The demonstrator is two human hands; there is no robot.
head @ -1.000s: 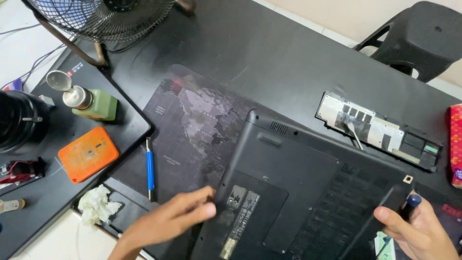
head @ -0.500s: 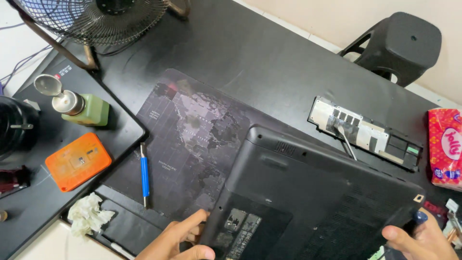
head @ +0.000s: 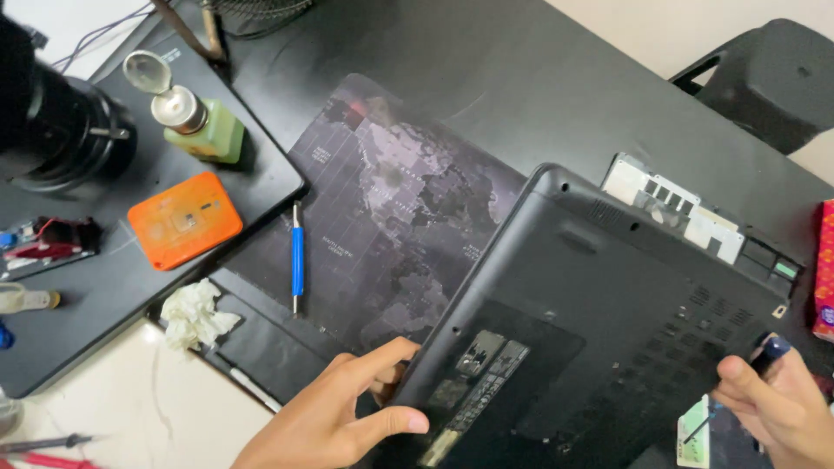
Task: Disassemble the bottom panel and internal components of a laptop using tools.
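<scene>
A black laptop (head: 608, 313) lies upside down, its bottom cover facing up, tilted off the dark map-printed desk mat (head: 391, 208). My left hand (head: 339, 412) grips the laptop's near left edge, thumb on the cover beside its stickers, fingers underneath. At the lower right my right hand (head: 777, 408) holds the laptop's right side together with a dark blue-tipped tool (head: 769, 352). A long grey battery pack (head: 695, 217) lies just behind the laptop.
A blue-handled tool (head: 297, 259) rests on the mat. To the left are an orange case (head: 184, 219), a green bottle (head: 198, 122), a black lens-like cylinder (head: 61, 130) and crumpled tissue (head: 195, 314). A black stool (head: 764, 82) stands behind the table; a red packet (head: 824, 269) at right.
The laptop's left side has lifted off the mat as my left hand closed on its edge. The view has swung left and closer; the fan has left the frame.
</scene>
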